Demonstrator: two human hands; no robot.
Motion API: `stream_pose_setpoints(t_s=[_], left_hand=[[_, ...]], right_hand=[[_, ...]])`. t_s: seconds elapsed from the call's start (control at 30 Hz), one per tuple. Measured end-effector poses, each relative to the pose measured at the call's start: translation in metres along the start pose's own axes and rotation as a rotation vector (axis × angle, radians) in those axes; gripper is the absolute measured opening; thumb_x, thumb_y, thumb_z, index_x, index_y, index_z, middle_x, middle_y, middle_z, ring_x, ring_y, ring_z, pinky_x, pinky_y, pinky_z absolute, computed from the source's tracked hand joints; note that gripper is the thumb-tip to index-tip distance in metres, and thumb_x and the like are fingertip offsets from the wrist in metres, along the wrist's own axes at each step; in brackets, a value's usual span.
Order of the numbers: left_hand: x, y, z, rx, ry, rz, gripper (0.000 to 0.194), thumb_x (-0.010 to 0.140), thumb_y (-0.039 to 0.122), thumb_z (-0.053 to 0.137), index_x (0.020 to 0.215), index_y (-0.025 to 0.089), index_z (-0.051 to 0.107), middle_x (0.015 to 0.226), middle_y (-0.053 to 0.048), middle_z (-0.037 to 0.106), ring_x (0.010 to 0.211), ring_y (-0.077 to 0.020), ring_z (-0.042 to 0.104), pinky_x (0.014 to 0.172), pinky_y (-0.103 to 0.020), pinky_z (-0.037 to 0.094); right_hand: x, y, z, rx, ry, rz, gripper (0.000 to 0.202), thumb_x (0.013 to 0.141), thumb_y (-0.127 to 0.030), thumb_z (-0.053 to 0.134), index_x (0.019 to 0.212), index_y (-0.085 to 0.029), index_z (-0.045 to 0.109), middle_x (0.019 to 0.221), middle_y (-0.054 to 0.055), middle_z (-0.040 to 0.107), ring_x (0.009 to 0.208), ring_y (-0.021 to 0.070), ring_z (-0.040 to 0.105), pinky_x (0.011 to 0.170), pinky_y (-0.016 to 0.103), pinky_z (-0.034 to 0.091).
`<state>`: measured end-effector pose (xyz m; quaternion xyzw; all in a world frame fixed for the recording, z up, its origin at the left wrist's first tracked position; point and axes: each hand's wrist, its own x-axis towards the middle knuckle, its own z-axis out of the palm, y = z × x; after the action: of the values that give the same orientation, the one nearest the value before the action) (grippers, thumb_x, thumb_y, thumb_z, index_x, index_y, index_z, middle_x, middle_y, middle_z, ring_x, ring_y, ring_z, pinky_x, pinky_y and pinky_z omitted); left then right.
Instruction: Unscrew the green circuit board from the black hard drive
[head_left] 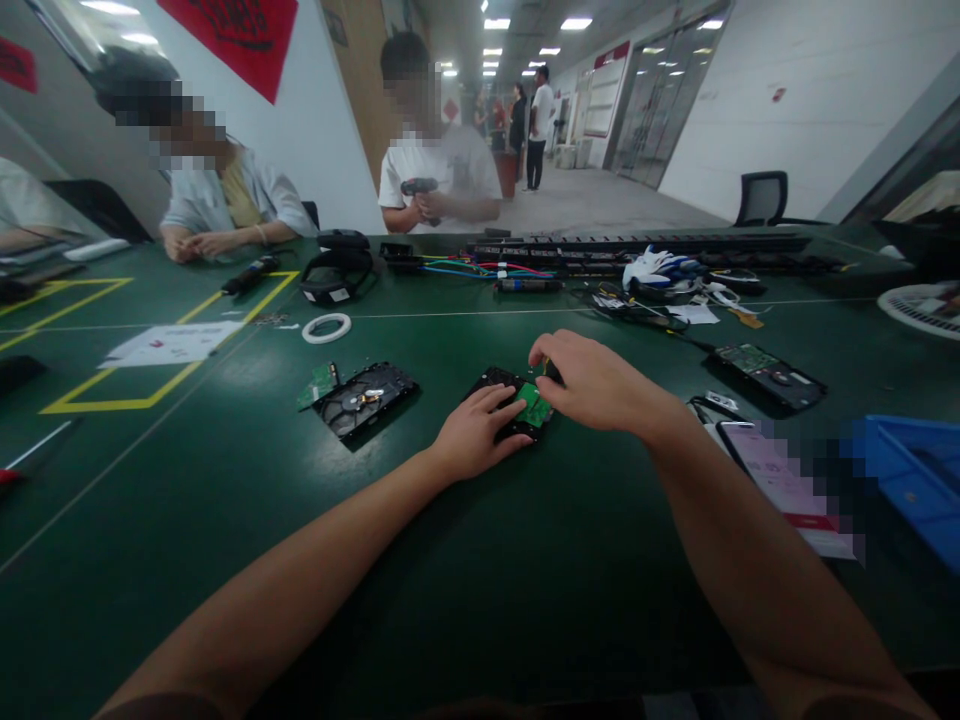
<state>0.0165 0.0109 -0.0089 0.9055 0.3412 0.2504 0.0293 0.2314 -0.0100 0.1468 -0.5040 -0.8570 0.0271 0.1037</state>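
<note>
In the head view a hard drive with a green circuit board lies on the green table before me. My left hand rests on its left part with fingers spread, the thumb along the near edge. Over the board's right end, my right hand is closed around a small screwdriver; only a bit of its dark and yellow handle shows, and its tip is hidden. To the left sits another opened drive casing, with a loose green board at its left side.
Another hard drive, a phone and a blue bin are on the right. A white tape ring, paper and red-handled screwdriver lie left. Cables and gloves line the back. Two people face me across the table.
</note>
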Motion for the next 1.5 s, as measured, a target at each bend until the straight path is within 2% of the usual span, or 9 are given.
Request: stream_pose_setpoints(t_s=[0.23,0.4,0.53,0.67,0.87,1.07,1.2,1.37,1.5], left_hand=[[0.000,-0.002,0.002,0.022,0.008,0.013,0.060,0.100,0.061,0.061,0.145,0.022,0.061,0.153,-0.014,0.056,0.146,-0.0337,0.049,0.122,-0.055,0.042],[0.000,-0.001,0.001,0.012,0.001,0.014,0.060,0.100,0.060,0.061,0.147,0.023,0.060,0.154,-0.013,0.055,0.146,-0.0336,0.049,0.122,-0.056,0.042],[0.000,0.000,0.000,0.010,-0.007,0.004,0.061,0.099,0.060,0.062,0.148,0.023,0.059,0.155,-0.013,0.054,0.147,-0.0339,0.048,0.122,-0.054,0.042],[0.000,0.000,-0.001,0.012,-0.008,0.005,0.061,0.100,0.061,0.060,0.148,0.024,0.059,0.155,-0.013,0.054,0.147,-0.0338,0.048,0.122,-0.055,0.042],[0.000,-0.001,0.000,-0.003,-0.001,0.003,0.060,0.099,0.060,0.063,0.148,0.025,0.059,0.155,-0.013,0.055,0.146,-0.0344,0.049,0.121,-0.057,0.043],[0.000,-0.001,0.001,0.002,-0.011,0.002,0.061,0.099,0.060,0.062,0.148,0.025,0.058,0.155,-0.012,0.054,0.146,-0.0339,0.048,0.122,-0.057,0.042],[0.000,-0.002,0.002,0.004,-0.009,0.004,0.062,0.099,0.061,0.062,0.148,0.024,0.059,0.155,-0.013,0.054,0.146,-0.0339,0.048,0.122,-0.056,0.042],[0.000,0.000,0.000,0.005,0.002,0.005,0.061,0.100,0.060,0.062,0.147,0.023,0.059,0.154,-0.014,0.055,0.146,-0.0342,0.049,0.122,-0.057,0.042],[-0.001,0.000,0.000,0.007,-0.002,0.010,0.061,0.100,0.061,0.060,0.147,0.022,0.060,0.154,-0.014,0.055,0.146,-0.0339,0.049,0.122,-0.056,0.042]], right_hand=[[0.001,-0.015,0.002,-0.222,0.041,0.200,0.036,0.109,-0.040,0.038,0.113,-0.015,0.064,0.101,0.018,0.075,0.086,0.0325,0.071,0.069,0.040,0.045],[0.002,-0.008,0.003,-0.077,0.041,0.052,0.019,0.099,-0.026,0.058,0.116,-0.018,0.060,0.113,0.013,0.073,0.095,0.0275,0.069,0.078,0.037,0.046],[0.000,-0.001,0.001,0.033,0.010,-0.006,0.021,0.095,-0.019,0.055,0.115,-0.018,0.058,0.116,0.012,0.070,0.098,0.0240,0.066,0.085,0.034,0.046],[-0.001,-0.004,-0.002,-0.024,-0.013,0.015,0.019,0.096,-0.020,0.052,0.113,-0.018,0.058,0.115,0.013,0.069,0.098,0.0253,0.067,0.083,0.035,0.046],[-0.001,-0.011,-0.001,-0.228,0.026,0.212,0.029,0.105,-0.038,0.047,0.116,-0.014,0.060,0.104,0.018,0.073,0.089,0.0322,0.070,0.070,0.038,0.045],[0.001,-0.002,0.002,-0.087,0.031,0.047,0.014,0.097,-0.026,0.060,0.108,-0.017,0.062,0.110,0.013,0.072,0.096,0.0266,0.067,0.079,0.036,0.045],[0.001,0.000,0.001,0.015,0.028,-0.019,0.015,0.092,-0.016,0.059,0.106,-0.018,0.062,0.110,0.011,0.070,0.099,0.0239,0.064,0.086,0.035,0.045],[-0.001,-0.003,0.000,0.025,-0.005,-0.034,0.017,0.091,-0.013,0.055,0.105,-0.018,0.061,0.110,0.011,0.069,0.099,0.0236,0.064,0.087,0.034,0.045],[-0.002,-0.007,-0.001,-0.072,-0.006,0.073,0.017,0.095,-0.021,0.059,0.110,-0.017,0.062,0.113,0.014,0.070,0.099,0.0284,0.067,0.081,0.037,0.046]])
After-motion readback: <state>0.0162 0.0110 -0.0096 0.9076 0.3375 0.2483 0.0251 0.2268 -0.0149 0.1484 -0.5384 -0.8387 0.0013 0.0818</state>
